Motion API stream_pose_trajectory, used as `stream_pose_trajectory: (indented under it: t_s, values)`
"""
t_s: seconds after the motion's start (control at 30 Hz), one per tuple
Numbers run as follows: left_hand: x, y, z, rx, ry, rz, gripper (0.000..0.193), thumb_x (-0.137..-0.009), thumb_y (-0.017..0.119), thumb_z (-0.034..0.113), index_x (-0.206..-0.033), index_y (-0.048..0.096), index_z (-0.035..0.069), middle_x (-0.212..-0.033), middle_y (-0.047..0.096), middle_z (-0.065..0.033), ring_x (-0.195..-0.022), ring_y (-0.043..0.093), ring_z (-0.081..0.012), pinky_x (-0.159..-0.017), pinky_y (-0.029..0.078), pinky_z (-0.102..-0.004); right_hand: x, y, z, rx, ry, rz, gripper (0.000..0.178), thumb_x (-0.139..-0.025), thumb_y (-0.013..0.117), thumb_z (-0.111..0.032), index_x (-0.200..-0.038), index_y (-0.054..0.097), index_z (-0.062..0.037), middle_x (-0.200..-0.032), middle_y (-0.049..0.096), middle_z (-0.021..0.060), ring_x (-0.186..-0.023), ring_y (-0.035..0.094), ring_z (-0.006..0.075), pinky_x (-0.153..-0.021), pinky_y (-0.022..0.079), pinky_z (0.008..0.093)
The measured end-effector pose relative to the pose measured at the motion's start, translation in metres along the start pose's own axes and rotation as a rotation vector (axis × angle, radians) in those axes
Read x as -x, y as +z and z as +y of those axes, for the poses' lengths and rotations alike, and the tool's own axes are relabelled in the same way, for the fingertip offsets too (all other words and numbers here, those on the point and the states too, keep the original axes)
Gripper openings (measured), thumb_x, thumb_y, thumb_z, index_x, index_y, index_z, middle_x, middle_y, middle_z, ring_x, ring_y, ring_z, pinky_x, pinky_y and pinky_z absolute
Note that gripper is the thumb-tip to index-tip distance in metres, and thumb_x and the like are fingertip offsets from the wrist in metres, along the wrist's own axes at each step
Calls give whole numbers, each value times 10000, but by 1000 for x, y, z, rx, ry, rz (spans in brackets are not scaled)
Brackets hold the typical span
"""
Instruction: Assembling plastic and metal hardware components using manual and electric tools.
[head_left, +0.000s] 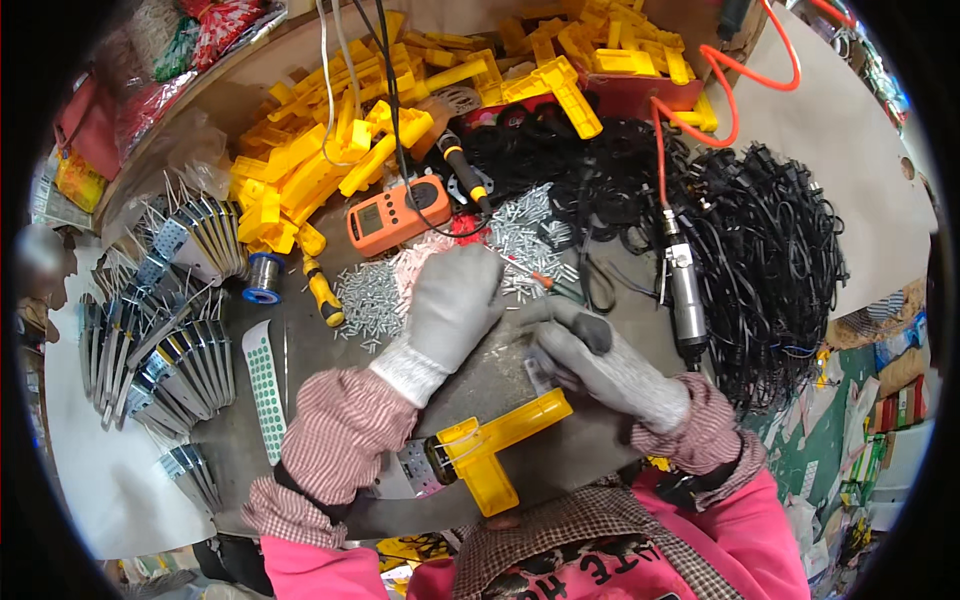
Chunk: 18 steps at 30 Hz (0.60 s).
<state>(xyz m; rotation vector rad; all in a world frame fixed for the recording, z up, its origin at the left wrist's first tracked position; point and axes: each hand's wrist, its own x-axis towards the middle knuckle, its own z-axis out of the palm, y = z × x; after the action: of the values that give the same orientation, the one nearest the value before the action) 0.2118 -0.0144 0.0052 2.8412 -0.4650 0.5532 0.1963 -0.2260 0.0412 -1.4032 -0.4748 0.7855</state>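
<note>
My left hand point(455, 300), in a grey glove, lies over the small-parts heap with its fingers curled down; what they hold, if anything, is hidden. Just under it are pale pink pieces point(415, 262) and silver screws point(368, 300). My right hand point(600, 365), also gloved, has its fingers bent together near the table's middle; I cannot make out anything in them. Close to my body lies a yellow T-shaped plastic housing point(490, 450), with a black part and a metal plate point(405, 472) at its left end. Neither hand touches the housing.
Yellow housings point(300, 180) are piled at the back. An orange meter point(400, 213) stands before them. A silver driver point(684, 290) hangs on a coiled orange hose, beside bundled black cables point(760, 270). Metal blades point(180, 350) and a solder spool point(263, 278) lie on the left.
</note>
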Motion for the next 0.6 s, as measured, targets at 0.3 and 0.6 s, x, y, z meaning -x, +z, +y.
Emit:
stream_pose_trajectory:
  t_s: [0.3,0.6]
  values:
    - [80,-38,16,1273,-877,-156,191,-910,643,42,-1083,674,-33,-927,690,-31,-811,611,-66,-740,499,-217,-29,25,71,-223,-33,265,105,-991,586,-131,-1054,603,-50,-854,552,-42,-769,485,29,-685,416,185]
    - [92,-26,25,1461,-1019,-116,177,-890,632,-23,-1059,676,-55,-973,698,-54,-867,645,-109,-805,504,-224,-21,26,70,442,-80,278,259,-913,682,-76,-1163,648,-19,-1008,697,81,-928,674,135,-814,541,270]
